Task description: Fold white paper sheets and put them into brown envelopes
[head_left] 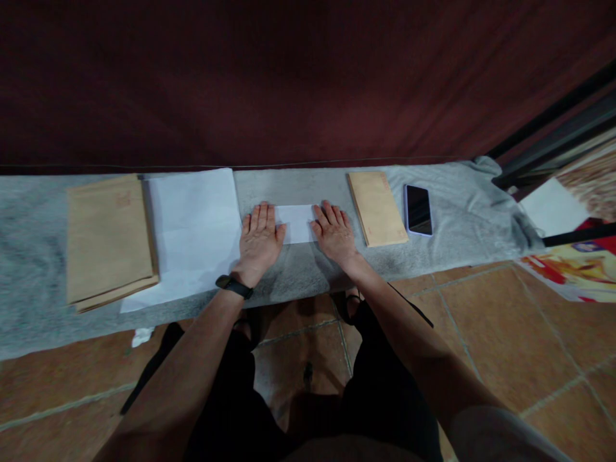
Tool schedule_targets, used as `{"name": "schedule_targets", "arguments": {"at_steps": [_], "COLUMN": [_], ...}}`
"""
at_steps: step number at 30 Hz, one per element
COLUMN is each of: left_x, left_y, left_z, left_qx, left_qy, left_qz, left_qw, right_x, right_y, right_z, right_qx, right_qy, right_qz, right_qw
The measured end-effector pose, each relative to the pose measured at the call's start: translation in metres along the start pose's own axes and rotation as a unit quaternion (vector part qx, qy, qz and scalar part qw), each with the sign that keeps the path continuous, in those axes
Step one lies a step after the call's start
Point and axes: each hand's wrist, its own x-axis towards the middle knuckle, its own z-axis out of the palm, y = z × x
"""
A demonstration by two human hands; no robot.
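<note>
A narrow strip of white paper (298, 224), apparently folded, lies across the grey cloth in front of me. My left hand (261, 237) rests flat on its left end, fingers stretched out and thumb towards the middle. Over the right end my right hand (335, 232) lies flat too, its fingers spread a little. Both palms face down and cover the ends of the paper. Left of my left hand are large white paper sheets (195, 231). A small stack of brown envelopes (378, 208) lies just right of my right hand.
Larger brown envelopes (110, 240) overlap the white sheets at the left. A phone (418, 210) lies right of the small envelopes. Grey cloth (462, 212) covers the narrow bench, with a dark red curtain (289, 83) behind. A crumpled white scrap (142, 336) is on the tiled floor.
</note>
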Motion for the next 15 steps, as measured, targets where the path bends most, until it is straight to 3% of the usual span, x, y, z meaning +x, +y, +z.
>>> {"name": "schedule_targets", "arguments": {"at_steps": [15], "left_x": [-0.0006], "left_y": [0.0004], "left_z": [-0.0012], "left_qx": [0.008], "left_qy": [-0.001], "left_qz": [0.0], "left_qw": [1.0], "right_x": [0.0001], "right_y": [0.0008], "right_z": [-0.0011], "right_qx": [0.008], "right_qy": [0.002], "right_qz": [0.004], "right_qw": [1.0]}}
